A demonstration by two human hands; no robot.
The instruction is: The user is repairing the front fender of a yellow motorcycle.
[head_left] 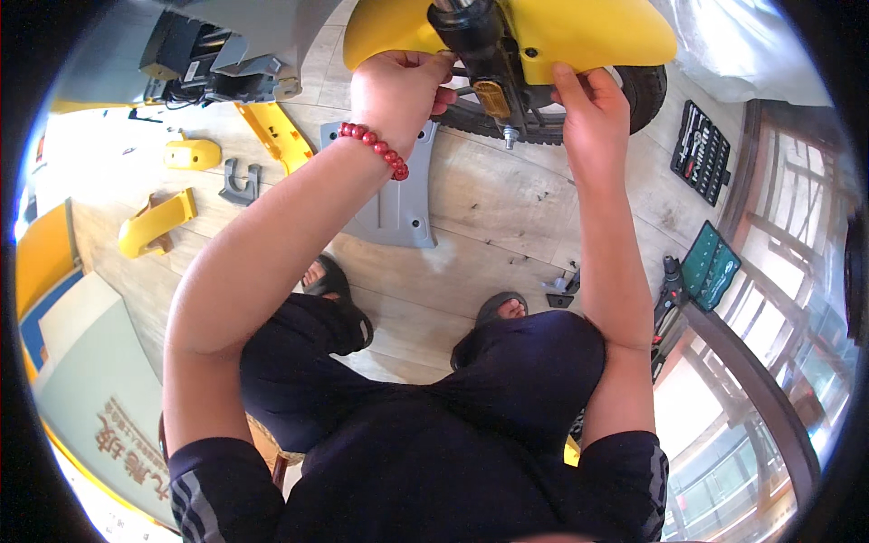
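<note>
A yellow fender (615, 32) sits around a black front fork (472, 41) above a tire (647, 95) at the top of the head view. My left hand (398, 86), with a red bead bracelet (367, 138) at the wrist, has its fingers curled at the fender's lower left edge beside the fork, partly hiding what they grip. My right hand (591, 109) pinches the fender's lower right edge. An orange reflector (491, 99) is on the fork, and an axle end (510, 136) sticks out below it.
Yellow panels (272, 131), a grey plate (380, 217) and small parts (240, 181) lie on the wooden floor (480, 199). A black socket set (697, 154) and green bit case (711, 262) lie at right beside glazed framing (774, 226). A printed board (81, 371) stands at left.
</note>
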